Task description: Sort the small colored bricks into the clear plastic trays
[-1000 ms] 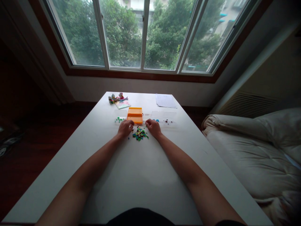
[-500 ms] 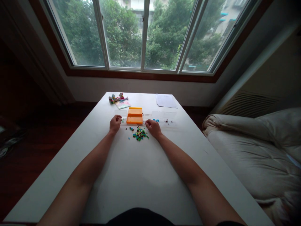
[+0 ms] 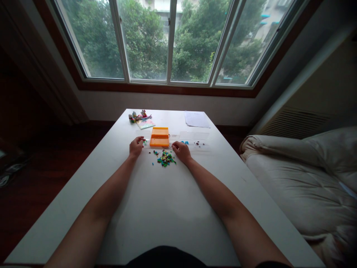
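My left hand (image 3: 136, 146) rests at the left of an orange box (image 3: 160, 142), over the near edge of a clear plastic tray (image 3: 143, 133) with a few small green pieces in it. Its fingers are curled together; whatever is between them is too small to make out. My right hand (image 3: 182, 150) lies just right of the orange box, thumb and fingers pinched, their tips hiding what they may hold. Between the hands and nearer to me is a loose pile of small coloured building bricks (image 3: 166, 159), mostly green, blue, yellow and dark.
Right of the box, a clear compartment tray (image 3: 194, 135) holds blue pieces (image 3: 185, 142) and dark pieces (image 3: 199, 143). Toy figures (image 3: 139, 116), a coloured card (image 3: 146, 124) and paper sheets (image 3: 197, 119) lie at the white table's far end. A sofa (image 3: 292, 175) stands to the right.
The fingers of my left hand have shifted slightly by the left tray. My right hand stays almost where it was, and the brick pile looks the same.
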Demonstrator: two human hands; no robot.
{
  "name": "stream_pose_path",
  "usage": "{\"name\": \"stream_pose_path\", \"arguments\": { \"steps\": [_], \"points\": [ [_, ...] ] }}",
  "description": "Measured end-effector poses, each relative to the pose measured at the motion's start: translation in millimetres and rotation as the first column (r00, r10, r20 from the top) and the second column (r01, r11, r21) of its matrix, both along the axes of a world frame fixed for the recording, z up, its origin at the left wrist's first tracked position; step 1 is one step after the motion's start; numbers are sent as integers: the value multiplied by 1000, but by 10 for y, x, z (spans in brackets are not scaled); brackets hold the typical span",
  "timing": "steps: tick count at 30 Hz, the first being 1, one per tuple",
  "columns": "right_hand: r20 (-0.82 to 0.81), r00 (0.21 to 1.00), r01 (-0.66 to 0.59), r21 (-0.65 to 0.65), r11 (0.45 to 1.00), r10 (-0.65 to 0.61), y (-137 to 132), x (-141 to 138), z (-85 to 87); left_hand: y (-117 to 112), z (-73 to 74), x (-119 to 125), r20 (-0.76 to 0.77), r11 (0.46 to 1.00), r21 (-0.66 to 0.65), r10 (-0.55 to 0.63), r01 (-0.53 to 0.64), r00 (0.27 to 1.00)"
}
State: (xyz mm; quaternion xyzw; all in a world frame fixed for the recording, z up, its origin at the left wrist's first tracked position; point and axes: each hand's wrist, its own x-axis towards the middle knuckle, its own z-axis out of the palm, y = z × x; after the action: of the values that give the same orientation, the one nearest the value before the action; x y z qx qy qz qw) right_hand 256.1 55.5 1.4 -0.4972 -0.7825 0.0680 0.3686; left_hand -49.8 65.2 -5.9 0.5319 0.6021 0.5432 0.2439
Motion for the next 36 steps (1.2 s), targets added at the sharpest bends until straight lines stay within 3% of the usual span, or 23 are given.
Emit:
{"name": "stream_pose_path", "arguments": {
  "steps": [7,14,20,26,36],
  "points": [
    [68,984,-168,72,983,163,-112,-142,80,1,-16,-12,-58,998,-61,10,-13,998],
    [264,894,-386,51,921,361,-321,-472,97,-26,21,6,-126,994,-102,33,-46,991],
    [321,810,-527,32,849,491,-563,-590,231,-64,40,17,-159,994,-106,20,-37,987],
    [407,792,-505,16,863,456,-725,-690,270,-88,61,18,-195,997,-74,-15,0,981],
    [362,817,-487,16,873,450,-728,-728,156,-111,83,52,-215,997,-68,-40,26,976]
  ]
}}
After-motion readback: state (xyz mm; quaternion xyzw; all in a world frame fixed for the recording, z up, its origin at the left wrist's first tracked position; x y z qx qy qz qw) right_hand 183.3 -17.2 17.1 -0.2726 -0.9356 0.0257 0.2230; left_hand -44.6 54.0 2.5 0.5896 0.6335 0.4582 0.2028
